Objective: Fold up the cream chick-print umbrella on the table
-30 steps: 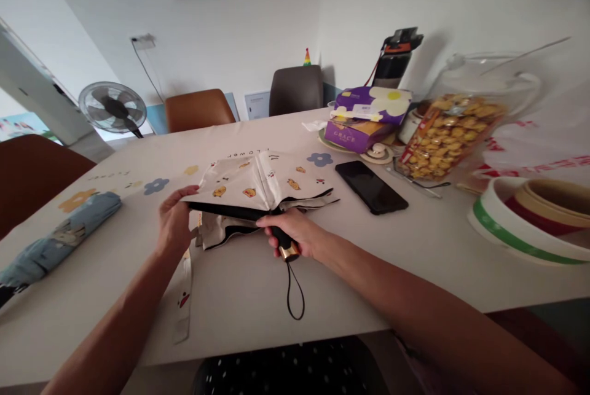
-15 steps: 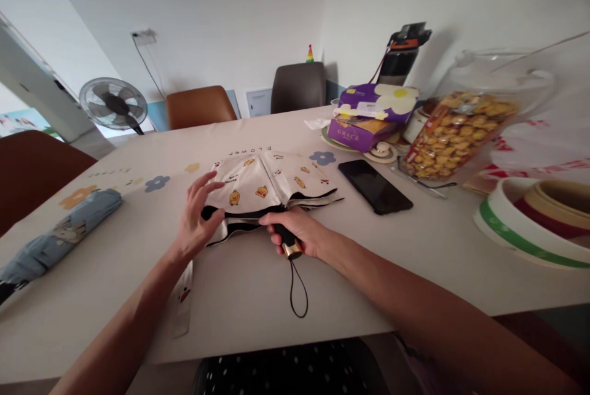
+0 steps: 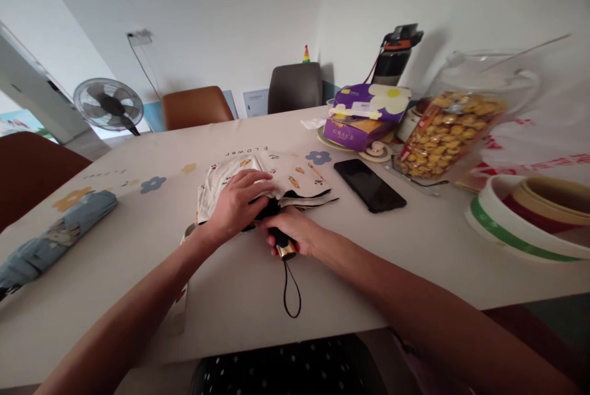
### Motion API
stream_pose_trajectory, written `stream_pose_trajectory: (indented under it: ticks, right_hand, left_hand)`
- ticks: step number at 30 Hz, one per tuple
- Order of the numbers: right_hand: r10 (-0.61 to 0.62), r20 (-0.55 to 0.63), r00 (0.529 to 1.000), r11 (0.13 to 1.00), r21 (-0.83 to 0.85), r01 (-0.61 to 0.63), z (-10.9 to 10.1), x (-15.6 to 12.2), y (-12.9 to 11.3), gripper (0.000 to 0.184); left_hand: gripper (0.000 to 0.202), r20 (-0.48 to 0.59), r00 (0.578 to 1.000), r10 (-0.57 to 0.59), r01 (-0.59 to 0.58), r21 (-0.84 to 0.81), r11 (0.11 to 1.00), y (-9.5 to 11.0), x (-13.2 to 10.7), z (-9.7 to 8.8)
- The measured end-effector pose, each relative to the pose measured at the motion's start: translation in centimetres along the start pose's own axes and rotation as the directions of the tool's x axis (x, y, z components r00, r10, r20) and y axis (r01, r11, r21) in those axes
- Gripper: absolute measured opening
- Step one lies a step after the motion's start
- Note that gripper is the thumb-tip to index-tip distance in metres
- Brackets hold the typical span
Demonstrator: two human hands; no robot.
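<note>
A white folding umbrella (image 3: 299,181) with a black trim and small cartoon prints lies partly folded on the table, its panels loose. My right hand (image 3: 295,229) is wrapped round its black handle, which has a gold end and a black wrist loop (image 3: 292,290). Over the canopy's near left part rests my left hand (image 3: 242,201), fingers stretched to the right and thumb apart, touching the fabric. The fabric under its palm is hidden. Beneath my left forearm a narrow white strip (image 3: 179,315) with a red print sticks out.
A blue folded umbrella (image 3: 62,235) lies at the left. To the right are a black phone (image 3: 369,185), a purple tissue pack (image 3: 369,103), glasses (image 3: 419,183), a clear jar of snacks (image 3: 454,131), a dark bottle (image 3: 391,60) and stacked bowls or rings (image 3: 511,232). Chairs stand behind.
My left hand has moved right, from the canopy's left edge onto its middle near the handle. The canopy's left side is more crumpled. My right hand keeps its hold.
</note>
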State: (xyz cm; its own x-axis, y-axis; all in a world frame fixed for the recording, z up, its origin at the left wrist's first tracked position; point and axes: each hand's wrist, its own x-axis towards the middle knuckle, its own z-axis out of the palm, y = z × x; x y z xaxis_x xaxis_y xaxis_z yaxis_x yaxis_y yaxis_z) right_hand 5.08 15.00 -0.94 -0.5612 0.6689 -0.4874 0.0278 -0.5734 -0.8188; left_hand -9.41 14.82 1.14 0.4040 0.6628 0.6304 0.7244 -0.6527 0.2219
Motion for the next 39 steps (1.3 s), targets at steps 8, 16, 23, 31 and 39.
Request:
stream_pose_trajectory:
  ticks: [8,16,23,31,39]
  right_hand:
    - [0.081,-0.021,0.997,0.996,-0.023,-0.081,0.1,-0.4,-0.2,0.012]
    - [0.049,-0.014,0.999,0.998,0.041,-0.049,0.2,-0.5,-0.5,0.011]
    - [0.096,0.036,0.995,0.991,0.087,-0.099,-0.1,-0.7,-0.7,0.011]
    - [-0.029,0.013,0.999,0.996,0.086,0.028,0.1,-0.8,-0.7,0.017]
    - [-0.251,-0.173,0.952,0.836,-0.536,0.122,-1.1,-0.3,-0.9,0.016]
  left_hand:
    - [0.020,-0.154,0.955,-0.252,0.217,-0.212,0.953,-0.3,-0.8,0.0]
    - [0.022,-0.023,0.999,-0.037,0.034,-0.098,0.995,-0.5,-1.4,0.8]
    - [0.035,0.065,0.997,-0.028,0.045,-0.265,0.963,-1.5,-1.6,0.5]
    - [0.034,0.208,0.915,-0.347,0.404,-0.514,0.757,-1.9,-1.5,-0.7]
    - [0.022,-0.053,0.600,-0.798,0.464,-0.790,0.401,-3.1,-0.8,-0.8]
